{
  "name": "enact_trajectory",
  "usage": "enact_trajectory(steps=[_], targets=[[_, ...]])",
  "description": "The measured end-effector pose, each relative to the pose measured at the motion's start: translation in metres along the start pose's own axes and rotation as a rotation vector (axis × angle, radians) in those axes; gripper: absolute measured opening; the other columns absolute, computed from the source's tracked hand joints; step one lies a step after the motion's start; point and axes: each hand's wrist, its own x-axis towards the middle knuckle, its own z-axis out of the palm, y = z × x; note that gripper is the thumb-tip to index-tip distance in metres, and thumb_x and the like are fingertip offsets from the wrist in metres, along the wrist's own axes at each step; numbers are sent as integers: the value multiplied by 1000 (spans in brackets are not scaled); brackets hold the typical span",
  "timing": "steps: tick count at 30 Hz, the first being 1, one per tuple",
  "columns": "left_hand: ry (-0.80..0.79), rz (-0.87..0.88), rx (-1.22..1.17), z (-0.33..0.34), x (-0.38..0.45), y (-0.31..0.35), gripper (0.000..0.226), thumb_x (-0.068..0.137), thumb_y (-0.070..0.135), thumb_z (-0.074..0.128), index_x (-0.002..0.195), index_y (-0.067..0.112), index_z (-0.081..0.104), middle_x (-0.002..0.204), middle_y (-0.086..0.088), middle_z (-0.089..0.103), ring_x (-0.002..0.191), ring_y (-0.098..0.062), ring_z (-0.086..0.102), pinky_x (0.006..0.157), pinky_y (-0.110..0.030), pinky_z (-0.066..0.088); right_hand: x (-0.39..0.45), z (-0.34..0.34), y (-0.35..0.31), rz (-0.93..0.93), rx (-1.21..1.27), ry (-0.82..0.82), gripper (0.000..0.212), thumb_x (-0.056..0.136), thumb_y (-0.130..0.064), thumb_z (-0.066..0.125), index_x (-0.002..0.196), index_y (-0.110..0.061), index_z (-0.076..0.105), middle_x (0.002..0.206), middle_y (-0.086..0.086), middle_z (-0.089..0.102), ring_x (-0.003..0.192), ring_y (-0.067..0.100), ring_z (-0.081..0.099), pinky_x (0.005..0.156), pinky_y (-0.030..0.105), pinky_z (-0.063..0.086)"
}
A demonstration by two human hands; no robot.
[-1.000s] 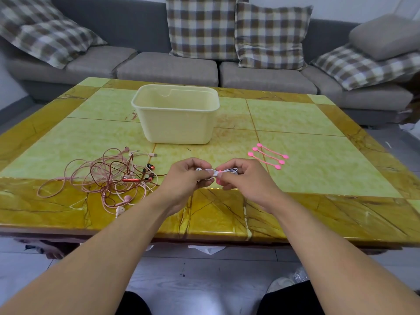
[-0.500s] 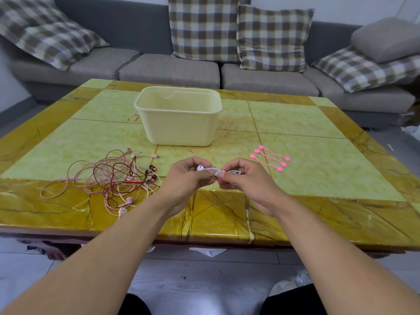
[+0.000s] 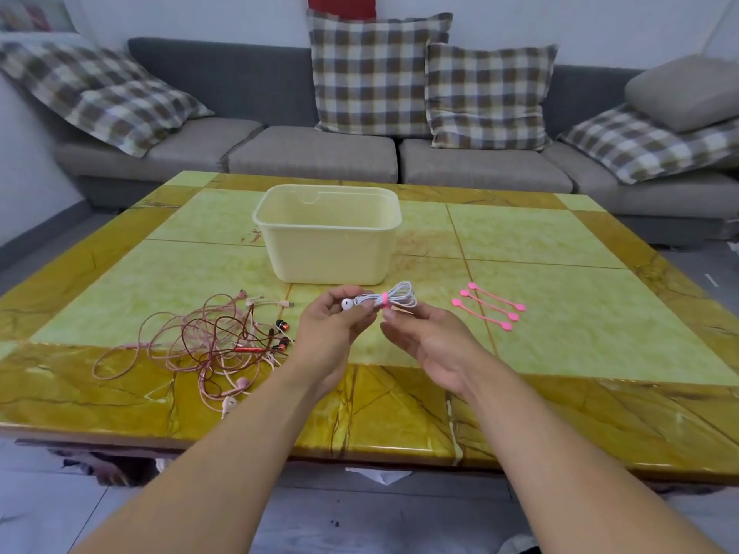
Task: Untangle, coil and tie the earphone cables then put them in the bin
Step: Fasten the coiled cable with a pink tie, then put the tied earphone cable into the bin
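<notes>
The tabletop is a glossy stone-look slab, pale green panels in the middle framed by a golden-yellow veined border, with darker seams between the panels. A cream plastic bin stands upright on the far middle of it, and three pink ties lie side by side to the right, well apart from the bin. On the left, near the front edge, a tangled heap of pink, dark red and white earphone cables sprawls across the green panel and the yellow border.
</notes>
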Motion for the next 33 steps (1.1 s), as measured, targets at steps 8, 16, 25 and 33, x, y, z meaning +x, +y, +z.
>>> enact_trajectory(steps=[8,16,25,33], targets=[[257,72,241,-1,11,-6,15,89,25,77,100,18,69,101,5,75,97,-12,67,91,-33,50,19,15,-2,-94,-17,94,15,90,-20,75,103,-12,73,91,3,73,83,17,61,76,30,52],[430,-76,171,0,57,34,49,90,59,64,108,13,64,101,-1,70,92,-18,67,79,-37,55,22,12,-8,-87,-1,202,14,92,-22,72,101,-11,72,94,10,74,75,18,64,76,30,50],[393,-230,142,-2,96,56,53,98,49,57,118,0,59,101,-12,64,85,-24,63,73,-38,60,20,9,-15,-54,147,133,12,93,-7,69,104,-3,68,81,15,67,75,24,70,73,36,62],[333,-249,230,-3,104,74,49,93,49,68,113,4,62,104,-8,66,90,-22,67,65,-39,62,12,15,-15,-37,69,129,19,87,-4,76,106,-8,74,81,5,74,73,19,67,63,27,57]])
